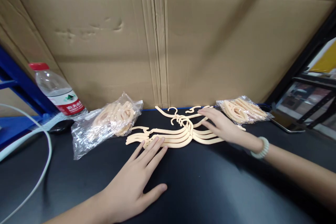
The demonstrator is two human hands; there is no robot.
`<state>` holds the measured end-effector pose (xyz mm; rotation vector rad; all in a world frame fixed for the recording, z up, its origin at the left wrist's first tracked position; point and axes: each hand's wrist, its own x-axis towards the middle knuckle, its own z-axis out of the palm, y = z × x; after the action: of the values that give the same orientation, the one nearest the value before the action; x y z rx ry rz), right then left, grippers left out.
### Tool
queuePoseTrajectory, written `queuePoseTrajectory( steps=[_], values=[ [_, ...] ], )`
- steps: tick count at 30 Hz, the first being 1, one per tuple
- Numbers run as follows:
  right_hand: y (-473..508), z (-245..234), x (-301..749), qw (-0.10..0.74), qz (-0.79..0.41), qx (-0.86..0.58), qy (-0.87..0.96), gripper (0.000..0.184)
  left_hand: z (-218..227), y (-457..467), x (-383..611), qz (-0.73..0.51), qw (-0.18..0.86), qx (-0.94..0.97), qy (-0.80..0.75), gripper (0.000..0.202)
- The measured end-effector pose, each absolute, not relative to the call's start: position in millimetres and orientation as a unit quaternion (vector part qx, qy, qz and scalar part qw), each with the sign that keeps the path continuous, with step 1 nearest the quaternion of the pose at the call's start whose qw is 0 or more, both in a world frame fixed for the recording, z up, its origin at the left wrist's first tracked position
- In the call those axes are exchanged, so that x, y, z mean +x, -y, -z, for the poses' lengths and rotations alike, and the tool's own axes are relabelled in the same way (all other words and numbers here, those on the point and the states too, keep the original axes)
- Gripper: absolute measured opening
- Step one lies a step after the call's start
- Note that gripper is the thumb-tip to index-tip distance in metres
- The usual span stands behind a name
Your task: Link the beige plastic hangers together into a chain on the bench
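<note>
Several cream plastic folding hangers lie overlapped on the black table, their hooks gathered near the middle. My left hand rests with fingers spread, its fingertips on the left arms of the nearest hangers. Over the right side of the pile is my right hand, fingers stretched out and holding nothing; it hides part of the right hanger arms. I cannot tell whether its fingertips touch them. Behind the pile, another hanger lies against the back edge, with a loose hook-shaped end piece beside it.
Clear bags of folded hangers lie at left and right. A water bottle leans at far left, near a black object and a pale cable. Cardboard walls the back; a phone-like slab lies far right.
</note>
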<state>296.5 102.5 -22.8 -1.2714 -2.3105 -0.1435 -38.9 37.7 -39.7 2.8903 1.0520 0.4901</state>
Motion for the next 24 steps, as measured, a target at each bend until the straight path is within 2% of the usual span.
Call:
queuePoseTrajectory(
  steps=[5, 13, 19, 24],
  values=[
    [-163, 1, 305, 0.170, 0.046, -0.451, 0.875, 0.031, 34, -35, -39, -0.158, 0.006, 0.937, -0.311, 0.061],
    [-215, 11, 296, 0.039, 0.037, -0.409, 0.911, 0.040, 32, -34, -41, -0.182, 0.034, 0.939, -0.291, 0.052],
    [-216, 11, 294, 0.033, 0.068, -0.393, 0.916, 0.025, 33, -33, -40, -0.183, 0.040, 0.939, -0.289, 0.050],
    [-209, 3, 296, 0.084, 0.085, -0.379, 0.918, 0.014, 29, -28, -40, -0.192, 0.067, 0.939, -0.278, 0.052]
  ],
)
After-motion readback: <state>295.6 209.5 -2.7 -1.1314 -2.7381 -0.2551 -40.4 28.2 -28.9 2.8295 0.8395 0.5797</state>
